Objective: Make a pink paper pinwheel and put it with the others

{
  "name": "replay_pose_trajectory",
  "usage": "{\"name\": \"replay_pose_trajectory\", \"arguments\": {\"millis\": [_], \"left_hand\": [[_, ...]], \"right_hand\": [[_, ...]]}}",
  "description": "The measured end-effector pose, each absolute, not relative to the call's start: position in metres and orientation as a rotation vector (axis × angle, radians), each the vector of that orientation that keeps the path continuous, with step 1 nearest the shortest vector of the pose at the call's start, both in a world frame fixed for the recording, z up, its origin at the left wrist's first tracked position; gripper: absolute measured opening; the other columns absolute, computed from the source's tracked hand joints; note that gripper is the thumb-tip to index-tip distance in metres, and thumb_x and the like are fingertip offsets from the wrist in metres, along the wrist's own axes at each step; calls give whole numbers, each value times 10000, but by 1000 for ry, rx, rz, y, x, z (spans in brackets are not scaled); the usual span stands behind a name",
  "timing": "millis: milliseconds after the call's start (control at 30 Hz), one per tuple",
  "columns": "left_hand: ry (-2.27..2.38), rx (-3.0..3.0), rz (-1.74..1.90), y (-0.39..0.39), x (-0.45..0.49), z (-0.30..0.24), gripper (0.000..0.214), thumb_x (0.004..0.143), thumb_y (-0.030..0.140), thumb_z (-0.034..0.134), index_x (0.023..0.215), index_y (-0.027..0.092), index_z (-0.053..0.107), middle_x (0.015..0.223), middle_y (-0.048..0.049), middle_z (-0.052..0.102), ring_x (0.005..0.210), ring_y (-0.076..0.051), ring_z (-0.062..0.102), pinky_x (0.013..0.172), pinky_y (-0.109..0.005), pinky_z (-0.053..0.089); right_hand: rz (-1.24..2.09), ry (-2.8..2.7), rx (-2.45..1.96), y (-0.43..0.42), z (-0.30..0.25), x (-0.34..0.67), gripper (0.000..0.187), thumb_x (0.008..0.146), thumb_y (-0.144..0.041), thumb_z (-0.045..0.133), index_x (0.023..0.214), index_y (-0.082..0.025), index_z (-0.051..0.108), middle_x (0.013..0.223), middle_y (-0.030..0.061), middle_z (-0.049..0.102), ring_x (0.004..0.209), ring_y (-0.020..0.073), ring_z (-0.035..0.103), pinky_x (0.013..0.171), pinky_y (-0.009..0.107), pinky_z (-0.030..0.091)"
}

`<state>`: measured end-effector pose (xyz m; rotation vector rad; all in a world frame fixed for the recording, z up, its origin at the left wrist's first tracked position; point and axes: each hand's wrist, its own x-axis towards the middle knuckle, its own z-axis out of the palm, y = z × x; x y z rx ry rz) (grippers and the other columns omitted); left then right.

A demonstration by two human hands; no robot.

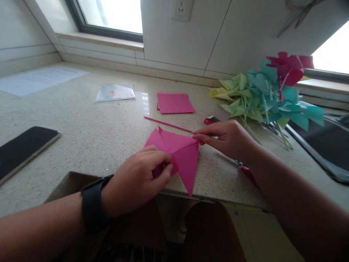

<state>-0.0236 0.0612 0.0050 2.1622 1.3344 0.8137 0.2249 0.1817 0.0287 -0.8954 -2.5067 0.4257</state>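
Note:
A pink sheet of paper [188, 160] with cut and folded points lies at the counter's near edge, one sharp point reaching toward me. My left hand [144, 173], a dark watch on its wrist, pinches a small folded flap at the paper's near-left side. At the right corner, my right hand [226, 138] has thumb and forefinger closed on the paper's tip. Just behind the paper lies a thin pink stick [166, 123], its right end close to my right fingertips. Whether those fingers touch the stick I cannot tell.
Pink paper squares [176, 103] are stacked behind the stick. Paper pinwheels [272, 94] in several colours stand at the right, near a dark sink [324, 142]. A red-handled tool [249, 175] lies partly under my right forearm. A phone [24, 151] and a clear packet [116, 92] are leftward.

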Motion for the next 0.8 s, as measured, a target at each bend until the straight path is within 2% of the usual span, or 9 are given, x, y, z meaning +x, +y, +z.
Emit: {"name": "replay_pose_trajectory", "arguments": {"millis": [100, 200, 367, 533, 800], "left_hand": [[1334, 2158, 818, 62, -23, 4, 151, 941, 211, 553, 807, 185, 617, 754, 3, 593, 750, -159, 533, 691, -297, 378], [1337, 2157, 813, 62, -23, 3, 139, 934, 199, 557, 811, 183, 619, 759, 4, 593, 751, -157, 531, 691, -297, 377], [1359, 2145, 803, 63, -23, 3, 159, 937, 227, 562, 796, 183, 619, 763, 0, 588, 747, -157, 525, 682, -301, 379], [1392, 2108, 809, 63, -24, 2, 151, 940, 277, 579, 836, 191, 645, 762, 3, 594, 715, -149, 526, 648, -290, 383], [1459, 1983, 893, 64, -25, 1, 164, 944, 342, 601, 891, 213, 687, 751, 17, 642, 661, -133, 562, 619, -275, 417]], "right_hand": [[318, -2524, -938, 182, 29, 225, 224, 940, -319, 621, 927, -166, 784, 714, 27, 756, 604, 137, 661, 570, 266, 446], [255, -2492, -958, 183, 30, 226, 198, 922, -316, 650, 845, -171, 761, 672, 9, 721, 570, 118, 623, 560, 259, 424], [297, -2406, -940, 181, 29, 223, 143, 884, -316, 700, 814, -194, 726, 683, -9, 695, 596, 112, 610, 578, 246, 448], [556, -2307, -901, 167, 32, 216, 123, 882, -325, 699, 840, -211, 715, 716, -10, 709, 630, 126, 642, 590, 244, 500], [633, -2449, -661, 144, 38, 203, 20, 872, -201, 704, 863, -219, 702, 772, -23, 741, 658, 108, 678, 619, 221, 527]]}}
